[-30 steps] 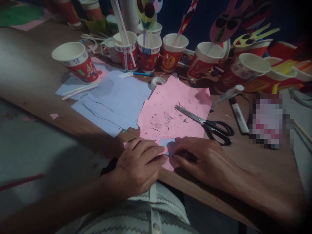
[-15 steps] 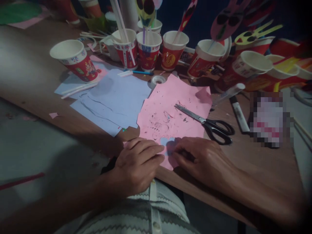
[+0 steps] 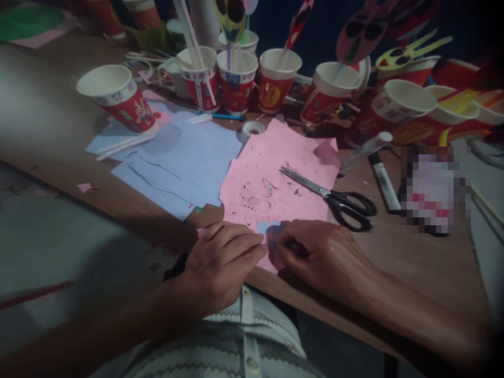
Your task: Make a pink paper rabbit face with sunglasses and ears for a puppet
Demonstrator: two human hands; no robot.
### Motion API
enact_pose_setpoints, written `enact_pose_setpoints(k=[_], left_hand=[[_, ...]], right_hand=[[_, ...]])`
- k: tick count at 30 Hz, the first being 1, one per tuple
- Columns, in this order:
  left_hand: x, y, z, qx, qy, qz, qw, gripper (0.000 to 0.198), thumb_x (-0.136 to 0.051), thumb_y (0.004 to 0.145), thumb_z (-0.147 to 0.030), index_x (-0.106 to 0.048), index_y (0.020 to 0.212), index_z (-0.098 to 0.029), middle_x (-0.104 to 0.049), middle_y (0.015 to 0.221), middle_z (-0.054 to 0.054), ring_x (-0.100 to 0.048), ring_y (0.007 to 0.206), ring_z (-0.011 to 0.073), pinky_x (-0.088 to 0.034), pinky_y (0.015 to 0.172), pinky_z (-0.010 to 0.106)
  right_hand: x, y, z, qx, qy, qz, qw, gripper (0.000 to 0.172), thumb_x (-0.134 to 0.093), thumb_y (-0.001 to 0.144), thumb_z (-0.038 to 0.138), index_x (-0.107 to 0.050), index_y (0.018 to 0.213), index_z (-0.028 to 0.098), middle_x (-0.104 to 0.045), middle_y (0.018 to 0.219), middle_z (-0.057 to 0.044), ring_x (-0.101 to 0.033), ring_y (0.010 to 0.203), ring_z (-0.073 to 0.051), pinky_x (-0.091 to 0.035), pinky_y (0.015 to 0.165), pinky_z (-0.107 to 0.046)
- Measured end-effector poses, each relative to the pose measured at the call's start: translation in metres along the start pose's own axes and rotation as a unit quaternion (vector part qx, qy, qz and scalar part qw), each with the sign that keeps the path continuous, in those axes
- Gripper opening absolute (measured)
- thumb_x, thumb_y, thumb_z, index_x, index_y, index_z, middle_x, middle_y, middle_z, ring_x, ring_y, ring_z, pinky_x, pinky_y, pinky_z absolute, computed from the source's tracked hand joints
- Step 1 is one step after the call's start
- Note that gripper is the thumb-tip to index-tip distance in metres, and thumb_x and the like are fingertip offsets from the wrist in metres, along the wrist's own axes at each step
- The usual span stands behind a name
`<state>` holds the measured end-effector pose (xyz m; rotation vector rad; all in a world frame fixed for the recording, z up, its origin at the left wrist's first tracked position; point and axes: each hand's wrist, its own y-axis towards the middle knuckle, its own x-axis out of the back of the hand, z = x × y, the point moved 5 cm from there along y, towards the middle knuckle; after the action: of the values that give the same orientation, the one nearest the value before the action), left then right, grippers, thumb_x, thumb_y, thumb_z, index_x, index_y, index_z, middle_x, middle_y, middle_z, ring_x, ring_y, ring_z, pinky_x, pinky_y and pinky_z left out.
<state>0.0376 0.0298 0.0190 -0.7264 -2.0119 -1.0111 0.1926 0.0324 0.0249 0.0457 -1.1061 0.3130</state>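
Note:
My left hand (image 3: 224, 262) lies at the table's front edge, its fingers stretched flat over the lower left of a pink paper sheet (image 3: 252, 178). Just beyond its fingertips is a small light-blue paper piece (image 3: 265, 228), partly in shadow. My right hand (image 3: 323, 252) is at that piece's right edge with thumb and forefinger curled together; what they pinch, if anything, is hidden. Dark scribbles and small marks cover the pink sheet. Black-handled scissors (image 3: 326, 193) rest partly open across its right side, apart from both hands.
Blue paper sheets (image 3: 177, 163) with drawn lines lie to the left, a tilted paper cup (image 3: 118, 97) on them. Several red-and-white cups with paper figures on sticks line the back. A tape roll (image 3: 253, 128) and a marker (image 3: 385, 184) lie nearby; a blurred-out object (image 3: 429, 194) is at right.
The view has shifted very slightly. My right hand's fingers have moved a little at the blue piece; my left hand stays nearly in place.

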Motion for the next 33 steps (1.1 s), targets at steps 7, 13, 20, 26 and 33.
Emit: enact_pose_setpoints(k=[7,13,20,26,33], left_hand=[[-0.003,0.0,-0.001,-0.012,0.029,0.029,0.999,0.028,-0.051,0.08,-0.014,-0.061,0.106,-0.015,-0.064,0.107,0.007,-0.052,0.101,0.0237,-0.039,0.084,0.04],[-0.003,0.0,-0.001,-0.004,0.032,0.023,0.999,0.027,-0.051,0.08,-0.013,-0.062,0.105,-0.016,-0.063,0.107,0.008,-0.052,0.101,0.024,-0.04,0.084,0.041],[-0.002,0.0,-0.002,-0.008,0.028,0.015,0.999,0.027,-0.052,0.079,-0.01,-0.062,0.104,-0.014,-0.063,0.107,0.008,-0.052,0.101,0.023,-0.041,0.085,0.039],[-0.004,-0.002,-0.002,0.005,0.021,0.028,0.999,0.028,-0.05,0.081,-0.008,-0.061,0.107,-0.014,-0.063,0.111,0.006,-0.05,0.104,0.0222,-0.038,0.089,0.038],[-0.005,-0.002,-0.001,0.007,0.024,0.048,0.999,0.03,-0.05,0.082,-0.01,-0.06,0.11,-0.013,-0.062,0.111,0.007,-0.049,0.106,0.0223,-0.038,0.092,0.038]], right_hand=[[0.001,0.0,0.001,0.001,-0.009,-0.008,1.0,0.007,-0.057,0.072,0.018,-0.062,0.067,0.02,-0.063,0.061,0.001,-0.053,0.055,-0.013,-0.03,0.053,-0.025],[0.01,0.0,-0.01,-0.006,0.011,-0.003,1.0,0.011,-0.058,0.078,0.027,-0.064,0.071,0.021,-0.063,0.06,0.003,-0.053,0.053,-0.012,-0.032,0.052,-0.024],[0.039,0.001,-0.022,0.007,0.115,-0.072,0.991,0.024,-0.054,0.085,0.03,-0.058,0.064,0.019,-0.055,0.055,0.004,-0.048,0.051,-0.01,-0.034,0.047,-0.021],[0.041,0.001,-0.023,0.132,0.079,-0.122,0.981,0.013,-0.054,0.085,0.023,-0.063,0.077,0.019,-0.063,0.068,0.0,-0.056,0.061,-0.012,-0.042,0.059,-0.025],[0.022,-0.007,-0.011,0.339,-0.081,-0.088,0.933,0.017,-0.055,0.085,0.024,-0.064,0.099,0.02,-0.067,0.091,-0.006,-0.058,0.08,-0.018,-0.043,0.069,-0.033]])
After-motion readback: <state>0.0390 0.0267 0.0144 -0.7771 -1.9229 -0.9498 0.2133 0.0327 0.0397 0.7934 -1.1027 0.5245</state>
